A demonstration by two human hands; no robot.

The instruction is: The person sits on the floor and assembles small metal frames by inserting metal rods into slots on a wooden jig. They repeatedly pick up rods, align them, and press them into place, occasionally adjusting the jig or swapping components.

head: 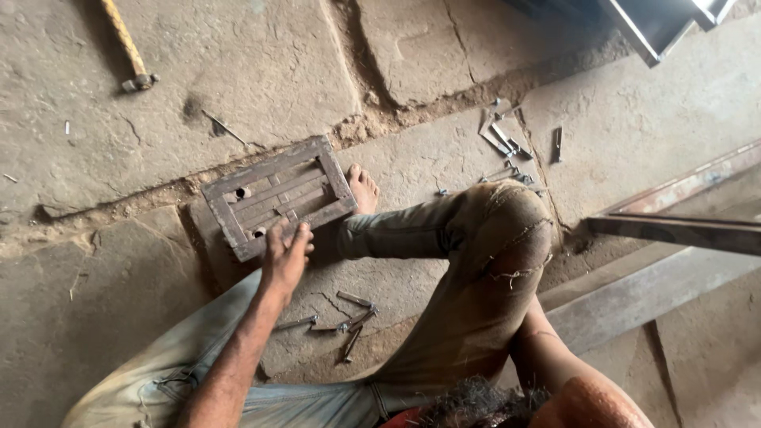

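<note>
Head view: the rusty metal frame (277, 196) is lying flat on the stone floor (95, 158), just beside the bare foot (363, 189); its near long rail is being pressed by the left hand (285, 255), fingers spread. Steadying is judged best with downward pressure kept mid-rail. Its long axis is running from lower left to upper right. The right hand is hidden behind the knee (507, 230); its state cannot be told.

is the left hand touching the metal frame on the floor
Touching. The head view shows the left hand with its fingers lying over the near edge of the rusty metal frame.

The left hand (284, 257) presses on a rusty metal frame (277, 195) lying on the stone floor (95, 158), short metal pieces (342, 317) scattered near the bent knee (507, 226).
</note>
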